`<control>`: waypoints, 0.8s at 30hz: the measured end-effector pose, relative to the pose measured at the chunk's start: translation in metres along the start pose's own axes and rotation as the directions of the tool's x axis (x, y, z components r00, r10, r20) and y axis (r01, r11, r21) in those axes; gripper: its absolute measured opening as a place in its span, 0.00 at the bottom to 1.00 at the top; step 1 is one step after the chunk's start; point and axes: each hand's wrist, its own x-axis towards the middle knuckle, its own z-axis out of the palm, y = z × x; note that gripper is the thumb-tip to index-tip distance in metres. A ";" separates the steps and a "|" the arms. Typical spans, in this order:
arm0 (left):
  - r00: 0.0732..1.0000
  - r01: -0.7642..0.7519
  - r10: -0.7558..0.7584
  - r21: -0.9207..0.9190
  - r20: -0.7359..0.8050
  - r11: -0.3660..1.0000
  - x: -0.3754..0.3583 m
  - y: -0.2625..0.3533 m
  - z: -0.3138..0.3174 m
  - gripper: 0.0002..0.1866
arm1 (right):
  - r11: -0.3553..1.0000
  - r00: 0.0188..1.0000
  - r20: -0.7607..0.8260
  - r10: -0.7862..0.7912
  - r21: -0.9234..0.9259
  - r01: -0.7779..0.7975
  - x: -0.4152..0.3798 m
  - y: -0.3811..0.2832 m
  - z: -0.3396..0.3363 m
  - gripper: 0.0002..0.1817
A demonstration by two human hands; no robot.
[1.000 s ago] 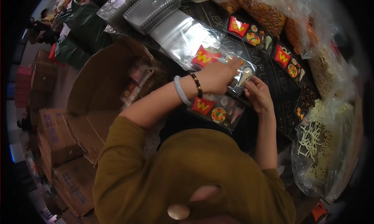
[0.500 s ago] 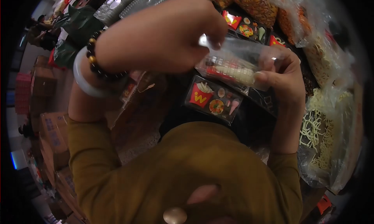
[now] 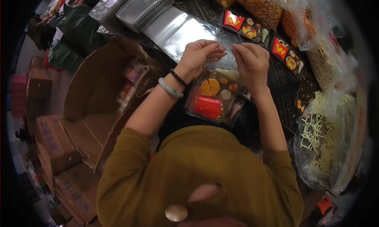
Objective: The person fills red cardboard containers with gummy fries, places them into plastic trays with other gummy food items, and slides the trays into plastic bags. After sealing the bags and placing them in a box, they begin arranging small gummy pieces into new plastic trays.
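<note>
A clear plastic bag (image 3: 226, 75) hangs between my hands. Inside it are toy food pieces: a red fries box (image 3: 207, 107), an orange round piece (image 3: 210, 87) and several smaller pieces. My left hand (image 3: 200, 56), with a dark bead bracelet and a pale bangle, is closed at the bag's upper left. At the upper right, the fingers of my right hand (image 3: 252, 63) are pinched together on the bag's edge. The exact contact at the fingertips is hard to make out. Behind the bag, a second pack (image 3: 237, 108) near my lap is mostly hidden.
Flat clear bags (image 3: 175, 31) lie beyond my left hand, beside stacked clear trays (image 3: 144, 7). Two filled packs, one farther (image 3: 245, 26) and one nearer (image 3: 285, 55), rest on the dark surface. An open carton (image 3: 92, 104) stands left; bags of pale strands (image 3: 316, 136) lie right.
My left hand has come back from across the pack, uncovering the flat bags and the carton. The bagged pack, formerly tilted in my right hand, now hangs between both hands.
</note>
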 end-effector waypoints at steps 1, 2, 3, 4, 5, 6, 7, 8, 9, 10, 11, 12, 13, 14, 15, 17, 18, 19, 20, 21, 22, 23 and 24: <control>0.999 -0.016 0.015 0.017 0.036 1.000 0.001 -0.002 -0.002 0.10 | 0.986 0.989 0.056 -0.137 -0.084 0.141 0.010 -0.008 0.005 0.13; 0.997 -0.033 0.030 0.033 0.072 0.999 0.003 -0.005 -0.005 0.11 | 0.970 0.975 0.100 -0.197 -0.123 0.209 0.016 -0.009 0.013 0.13; 0.993 -0.051 0.046 0.048 0.107 0.998 0.003 -0.005 -0.005 0.13 | 0.961 0.966 0.122 -0.228 -0.130 0.244 0.021 -0.007 0.018 0.12; 0.992 -0.065 0.055 0.085 0.116 0.994 0.003 -0.005 -0.006 0.13 | 0.951 0.955 0.144 -0.258 -0.135 0.278 0.026 -0.006 0.023 0.11; 0.990 -0.079 0.064 0.120 0.124 0.990 0.003 -0.004 -0.006 0.13 | 0.940 0.943 0.167 -0.289 -0.138 0.312 0.029 -0.004 0.027 0.10; 0.989 -0.093 0.073 0.154 0.131 0.984 0.001 -0.003 -0.005 0.13 | 0.936 0.932 0.205 -0.297 -0.129 0.327 0.032 -0.002 0.028 0.10; 0.987 -0.111 0.088 0.173 0.136 0.979 0.000 -0.003 -0.004 0.13 | 0.932 0.920 0.245 -0.306 -0.119 0.341 0.035 -0.001 0.027 0.09; 0.985 -0.128 0.102 0.193 0.142 0.973 -0.001 -0.003 -0.003 0.13 | 0.929 0.907 0.284 -0.312 -0.109 0.354 0.036 0.000 0.027 0.09; 0.982 -0.146 0.115 0.213 0.151 0.966 -0.001 -0.004 -0.002 0.12 | 0.967 0.933 0.268 -0.238 -0.028 0.255 0.034 0.003 0.032 0.07; 0.985 -0.124 0.102 0.165 0.136 0.978 -0.002 -0.004 0.000 0.13 | 0.987 0.953 0.257 -0.159 0.050 0.151 0.030 0.008 0.038 0.06; 0.988 -0.102 0.087 0.116 0.124 0.988 -0.002 -0.004 0.002 0.13 | 0.991 0.965 0.252 -0.076 0.125 0.045 0.028 0.011 0.039 0.04; 0.991 -0.081 0.074 0.065 0.112 0.995 -0.001 -0.004 0.003 0.13 | 0.902 0.952 0.269 0.146 0.360 -0.240 0.027 0.015 0.035 0.03; 0.992 -0.071 0.064 0.064 0.106 0.995 0.000 -0.004 0.003 0.13 | 0.680 0.877 0.337 0.342 0.556 -0.478 0.026 0.023 0.028 0.05; 0.994 -0.058 0.052 0.063 0.096 0.996 0.001 -0.005 0.001 0.13 | 0.207 0.706 0.432 0.561 0.753 -0.625 0.025 0.035 0.011 0.10; 0.996 -0.042 0.037 0.063 0.084 0.997 0.000 -0.006 -0.002 0.13 | 0.121 0.662 0.327 0.674 0.836 -0.535 0.025 0.051 -0.011 0.10; 0.994 -0.038 0.035 0.022 0.099 0.999 0.000 -0.007 -0.006 0.13 | 0.240 0.589 0.059 0.806 0.878 -0.415 0.003 0.113 -0.049 0.11; 0.993 -0.032 0.032 0.001 0.111 0.999 0.000 -0.008 -0.007 0.13 | 0.389 0.532 -0.120 0.838 0.815 -0.429 -0.002 0.112 -0.062 0.12; 0.991 -0.041 0.042 -0.011 0.126 0.999 0.001 -0.009 -0.008 0.13 | 0.357 0.572 0.029 0.819 0.755 -0.550 -0.010 0.108 -0.070 0.13; 0.989 -0.053 0.056 -0.025 0.140 0.998 0.003 -0.011 -0.009 0.12 | 0.398 0.615 0.113 0.781 0.668 -0.629 -0.021 0.102 -0.061 0.14; 0.987 -0.058 0.063 -0.037 0.151 0.998 0.003 -0.013 -0.011 0.12 | 0.456 0.651 0.197 0.733 0.568 -0.685 -0.026 0.086 -0.053 0.19; 0.982 -0.060 0.065 -0.037 0.176 0.998 0.004 -0.013 -0.011 0.11 | 0.523 0.680 0.277 0.679 0.467 -0.713 -0.030 0.071 -0.046 0.24; 0.980 -0.061 0.067 -0.039 0.188 0.997 0.004 -0.014 -0.011 0.11 | 0.502 0.674 0.375 0.637 0.462 -0.731 -0.030 0.059 -0.044 0.23; 0.977 -0.066 0.073 -0.042 0.199 0.997 0.003 -0.015 -0.011 0.11 | 0.482 0.659 0.469 0.588 0.451 -0.751 -0.030 0.048 -0.042 0.23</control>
